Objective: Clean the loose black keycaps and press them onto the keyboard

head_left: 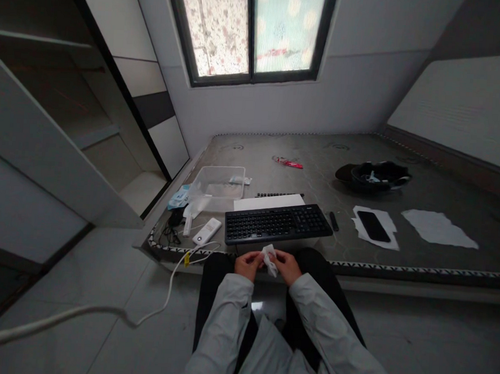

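Note:
A small crumpled white tissue (270, 260) is pinched between my two hands, just in front of the mattress edge and above my lap. My left hand (248, 264) grips its left side with fingertips closed. On the other side, my right hand (286, 266) holds it between thumb and fingers. Right beyond the hands lies a black keyboard (277, 223), slightly tilted, with a white sheet (269, 202) behind it. A small black stick-like object (333, 221) rests by the keyboard's right end.
Left of the keyboard are a clear plastic box (218, 189), a white power strip (207, 232) with its cable, and blue packets (179, 197). To the right lie a black phone (373, 226) on white paper, another paper (440, 228) and a black cap (373, 176). A red item (291, 163) lies farther back.

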Demonstrator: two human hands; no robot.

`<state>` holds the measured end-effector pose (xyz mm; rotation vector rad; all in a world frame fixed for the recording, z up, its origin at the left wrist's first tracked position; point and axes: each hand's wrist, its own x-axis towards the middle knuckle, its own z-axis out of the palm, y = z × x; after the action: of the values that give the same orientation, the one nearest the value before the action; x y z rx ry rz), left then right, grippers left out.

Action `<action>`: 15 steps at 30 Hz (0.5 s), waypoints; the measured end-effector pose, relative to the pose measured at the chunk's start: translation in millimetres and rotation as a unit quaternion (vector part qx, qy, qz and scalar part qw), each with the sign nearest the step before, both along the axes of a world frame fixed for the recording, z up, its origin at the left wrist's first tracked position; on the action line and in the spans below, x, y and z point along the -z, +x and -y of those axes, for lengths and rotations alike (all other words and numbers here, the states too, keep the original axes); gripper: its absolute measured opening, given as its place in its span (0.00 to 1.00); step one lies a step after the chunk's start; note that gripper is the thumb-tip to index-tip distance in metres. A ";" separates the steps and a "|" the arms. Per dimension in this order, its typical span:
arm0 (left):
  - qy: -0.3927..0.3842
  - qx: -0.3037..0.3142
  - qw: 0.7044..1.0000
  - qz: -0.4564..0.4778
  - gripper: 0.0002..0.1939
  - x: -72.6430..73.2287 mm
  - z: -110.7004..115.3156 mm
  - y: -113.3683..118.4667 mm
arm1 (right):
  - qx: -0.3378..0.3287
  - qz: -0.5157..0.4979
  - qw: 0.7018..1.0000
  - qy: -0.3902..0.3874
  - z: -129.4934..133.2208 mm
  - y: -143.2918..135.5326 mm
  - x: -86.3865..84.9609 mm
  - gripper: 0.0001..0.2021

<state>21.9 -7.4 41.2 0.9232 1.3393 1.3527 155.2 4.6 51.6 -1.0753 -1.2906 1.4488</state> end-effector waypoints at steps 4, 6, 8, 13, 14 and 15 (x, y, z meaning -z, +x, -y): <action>-0.003 0.012 1.000 0.024 0.19 0.1 0.2 0.5 | 0.012 -0.035 0.999 -0.032 0.3 -3.0 4.4 0.23; 0.002 0.028 0.999 0.026 0.19 -0.2 0.7 0.5 | 0.022 -0.049 0.997 -0.047 0.4 -4.6 6.4 0.25; 0.012 0.043 0.999 0.027 0.20 -0.6 1.0 0.4 | 0.029 -0.065 0.996 -0.056 0.0 -5.3 7.9 0.26; 0.020 -0.021 0.999 0.017 0.24 -3.2 0.3 -1.6 | 0.064 -0.053 0.996 -0.035 -1.9 -2.4 7.3 0.24; 0.022 -0.033 0.999 0.005 0.22 -4.1 0.2 -2.2 | 0.071 -0.041 0.996 -0.027 -2.2 -1.7 6.5 0.24; 0.028 -0.037 0.999 -0.008 0.21 -4.8 0.1 -2.5 | 0.075 -0.031 0.996 -0.021 -2.3 -1.2 5.6 0.23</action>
<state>19.4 -7.4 46.1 0.9322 1.3653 1.4484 154.0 6.8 45.9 -1.1213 -1.1154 1.3915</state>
